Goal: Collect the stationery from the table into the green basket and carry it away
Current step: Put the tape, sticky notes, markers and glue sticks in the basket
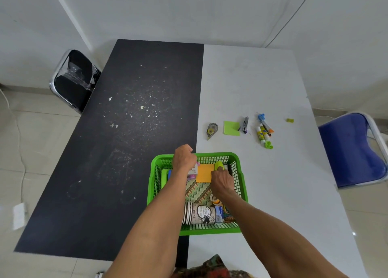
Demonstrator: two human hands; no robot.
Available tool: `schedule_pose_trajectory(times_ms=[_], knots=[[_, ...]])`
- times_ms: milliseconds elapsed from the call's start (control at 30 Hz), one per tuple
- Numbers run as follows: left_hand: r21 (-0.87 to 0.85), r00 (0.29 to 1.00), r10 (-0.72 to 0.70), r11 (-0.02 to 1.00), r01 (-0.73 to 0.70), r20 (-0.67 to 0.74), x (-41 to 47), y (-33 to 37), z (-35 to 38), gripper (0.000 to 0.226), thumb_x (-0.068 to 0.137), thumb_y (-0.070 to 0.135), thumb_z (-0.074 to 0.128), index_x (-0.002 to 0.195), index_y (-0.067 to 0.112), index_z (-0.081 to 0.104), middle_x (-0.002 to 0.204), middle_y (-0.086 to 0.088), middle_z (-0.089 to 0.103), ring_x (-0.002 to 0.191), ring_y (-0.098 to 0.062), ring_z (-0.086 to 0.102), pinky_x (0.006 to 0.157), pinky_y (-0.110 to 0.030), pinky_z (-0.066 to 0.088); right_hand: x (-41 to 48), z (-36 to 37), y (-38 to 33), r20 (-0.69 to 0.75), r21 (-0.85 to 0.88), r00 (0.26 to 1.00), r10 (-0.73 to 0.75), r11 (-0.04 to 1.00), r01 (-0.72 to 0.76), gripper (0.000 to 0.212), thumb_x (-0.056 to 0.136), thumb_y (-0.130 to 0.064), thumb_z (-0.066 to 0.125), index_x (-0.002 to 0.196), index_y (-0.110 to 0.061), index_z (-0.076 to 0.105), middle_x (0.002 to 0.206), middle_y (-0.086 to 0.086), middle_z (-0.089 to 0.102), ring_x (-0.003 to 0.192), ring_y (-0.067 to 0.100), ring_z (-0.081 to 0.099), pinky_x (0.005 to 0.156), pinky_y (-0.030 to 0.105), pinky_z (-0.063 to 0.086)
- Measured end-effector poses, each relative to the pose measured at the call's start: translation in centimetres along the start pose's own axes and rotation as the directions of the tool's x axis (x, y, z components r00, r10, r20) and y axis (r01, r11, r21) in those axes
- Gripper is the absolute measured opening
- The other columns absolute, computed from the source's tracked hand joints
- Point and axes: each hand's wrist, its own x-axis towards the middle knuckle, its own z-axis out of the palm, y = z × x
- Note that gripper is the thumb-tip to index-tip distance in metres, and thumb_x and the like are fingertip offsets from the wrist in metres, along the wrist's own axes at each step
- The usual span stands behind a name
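While both hands reach into the green basket (238, 164), it sits on the tabletop (273, 193) straddling the seam between the black half and the white half, close to the near edge. The left hand (183, 159) is curled at the basket's far rim, fingers closed around what looks like a small pink-and-white object (194, 169), though most of it is hidden under the hand. The right hand (222, 182) pinches a lime-green item (219, 165) at the far end of the basket, just beside an orange sticky pad (204, 173) that lies flat inside. Nearer the person the basket holds a patterned cloth or pouch (198, 191), a stack of printed paper cups (198, 213) lying on its side, and a tape roll (214, 198).

Stationery still lies on the white half beyond the basket: a correction-tape dispenser (212, 130), a green sticky note (231, 128), a dark stapler-like tool (244, 124), a cluster of glue sticks and markers (264, 131), and a small yellow-green piece (290, 120) well apart to the right. A black chair (74, 80) stands left of the tabletop, a blue chair (352, 149) right.
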Motion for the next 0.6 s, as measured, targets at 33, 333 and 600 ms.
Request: schedule_pose_trajectory(times_ms=[33, 333, 600], knots=[[-0.002, 1.000, -0.001, 1.000, 0.001, 0.002, 0.02, -0.04, -0.02, 0.032, 0.092, 0.003, 0.049, 0.122, 0.009, 0.060, 0.123, -0.011, 0.061, 0.106, -0.025, 0.059, 0.079, -0.032, 0.048, -0.10, 0.06, 0.02, 0.001, 0.000, 1.000, -0.002, 1.000, 0.002, 0.025, 0.092, -0.003, 0.055, 0.116, -0.008, 0.057, 0.119, 0.008, 0.052, 0.105, 0.024, 0.052, 0.081, 0.034, 0.050], [-0.017, 1.000, 0.002, 1.000, -0.002, 0.007, 0.04, 0.08, 0.10, 0.033, 0.093, 0.004, 0.049, 0.124, 0.009, 0.059, 0.123, -0.011, 0.060, 0.105, -0.024, 0.060, 0.076, -0.030, 0.048, -0.11, -0.10, 0.16, -0.032, -0.008, 0.996, -0.084, 0.996, 0.083, 0.032, 0.092, -0.014, 0.059, 0.124, -0.018, 0.059, 0.120, 0.006, 0.053, 0.106, 0.024, 0.053, 0.076, 0.033, 0.048], [-0.030, 1.000, 0.019, 0.999, -0.019, -0.010, 0.12, 0.43, 0.13, 0.029, 0.093, 0.004, 0.050, 0.119, 0.009, 0.061, 0.120, -0.011, 0.061, 0.101, -0.023, 0.061, 0.078, -0.031, 0.051, 0.12, -0.63, 0.29, -0.081, 0.045, 0.993, -0.084, 0.995, 0.088, 0.031, 0.093, -0.015, 0.055, 0.123, -0.016, 0.060, 0.119, 0.006, 0.054, 0.105, 0.025, 0.052, 0.076, 0.035, 0.048]])
